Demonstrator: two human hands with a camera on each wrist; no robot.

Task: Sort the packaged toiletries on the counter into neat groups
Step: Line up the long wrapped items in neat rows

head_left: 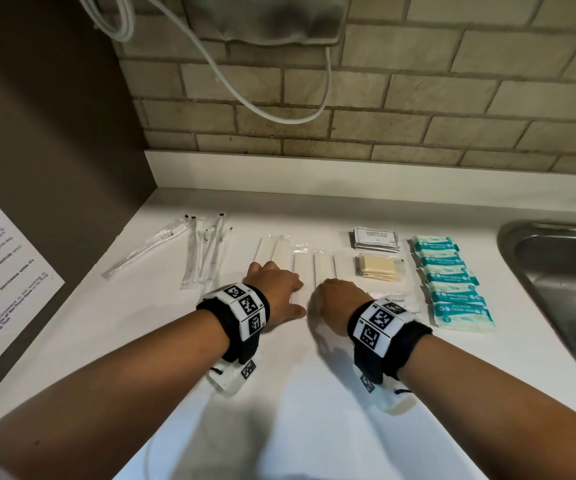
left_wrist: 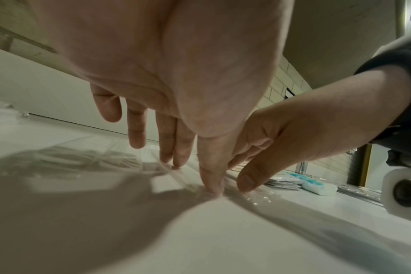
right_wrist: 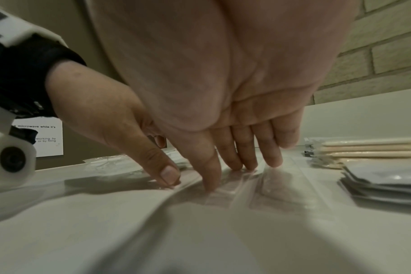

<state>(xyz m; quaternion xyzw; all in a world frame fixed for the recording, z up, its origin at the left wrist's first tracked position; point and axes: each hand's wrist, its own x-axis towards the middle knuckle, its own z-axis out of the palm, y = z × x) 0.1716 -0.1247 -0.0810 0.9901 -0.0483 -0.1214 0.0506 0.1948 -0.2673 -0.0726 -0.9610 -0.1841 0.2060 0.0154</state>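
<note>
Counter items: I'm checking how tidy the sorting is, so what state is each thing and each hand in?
Left hand: fingers straight, pressing the cream packets.
Right hand: fingers straight, pressing the same row.
Cream packets: flat, side by side.
Toothbrushes: sealed, loosely grouped.
Teal packs: overlapping in a row.
Shampoo sachets: stacked.
Sink: looks dry.

Both hands [head_left: 309, 294] hide the cream packets' [head_left: 305, 268] near ends.

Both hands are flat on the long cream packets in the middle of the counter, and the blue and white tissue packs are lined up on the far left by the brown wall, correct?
Not quite. Both hands, left hand and right hand, do press the long cream packets, but the blue and white tissue packs stand in a row on the right, beside the sink. The head view shows it.
</note>
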